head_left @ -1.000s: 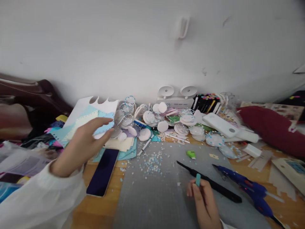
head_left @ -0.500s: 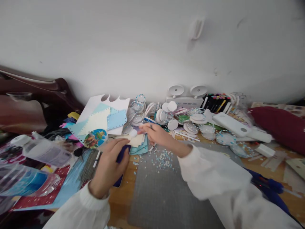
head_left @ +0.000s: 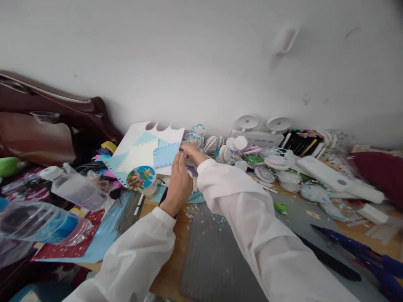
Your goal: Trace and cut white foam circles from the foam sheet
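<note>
Both hands are together at the right-hand edge of the light blue sheet, which lies with its dotted border on top of the white sheet, beside the pale yellow sheet; the left hand has its fingers stretched straight and close to each other, their tips near the lower right corner of the blue sheet; the right hand is narrow, with the fingers curled just beyond these tips, but I cannot tell if anything is pinched in either hand; the step in hand seems to be a reach to this edge, or some fine handling there; such work calls, in my judgement, for a light touch, because the sheets appear loose, and for care with the near things; the tub with a picture lid stands just left of the left hand, and many white discs are heaped to the right; the right sleeve passes over the grey mat.
</note>
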`<state>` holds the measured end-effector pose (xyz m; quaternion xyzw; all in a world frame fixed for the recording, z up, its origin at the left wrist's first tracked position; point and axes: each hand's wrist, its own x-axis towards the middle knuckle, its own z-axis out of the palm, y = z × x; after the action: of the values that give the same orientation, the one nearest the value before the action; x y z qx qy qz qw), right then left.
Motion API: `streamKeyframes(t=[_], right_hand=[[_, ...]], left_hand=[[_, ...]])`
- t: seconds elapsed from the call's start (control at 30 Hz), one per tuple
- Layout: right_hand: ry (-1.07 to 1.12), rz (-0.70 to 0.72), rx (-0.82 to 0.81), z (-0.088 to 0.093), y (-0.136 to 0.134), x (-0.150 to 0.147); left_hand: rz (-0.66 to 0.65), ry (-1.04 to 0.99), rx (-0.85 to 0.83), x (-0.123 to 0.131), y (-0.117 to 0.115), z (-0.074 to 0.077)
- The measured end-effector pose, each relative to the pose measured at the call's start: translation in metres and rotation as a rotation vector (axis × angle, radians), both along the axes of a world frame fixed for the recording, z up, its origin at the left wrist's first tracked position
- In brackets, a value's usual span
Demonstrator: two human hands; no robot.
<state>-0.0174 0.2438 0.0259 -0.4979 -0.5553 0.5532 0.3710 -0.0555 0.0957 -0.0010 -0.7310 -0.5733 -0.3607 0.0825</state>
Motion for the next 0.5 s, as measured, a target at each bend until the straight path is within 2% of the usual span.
streamKeyframes(t=[0.13,0.33,0.5], right_hand=[[-0.14,-0.064,0.024,0.002,0.005,-0.003],[-0.263,-0.221,0.212,0.014,0.001,-0.003],[-0.25,-0.123,0.223,0.016,0.008,0.004]], left_hand=[[0.096,0.013,-0.038,-0.004,0.014,-0.006],[0.319,0.048,-0.116,-0.012,0.031,-0.015],[0.374,0.104,-0.192,-0.016,0.032,-0.017]])
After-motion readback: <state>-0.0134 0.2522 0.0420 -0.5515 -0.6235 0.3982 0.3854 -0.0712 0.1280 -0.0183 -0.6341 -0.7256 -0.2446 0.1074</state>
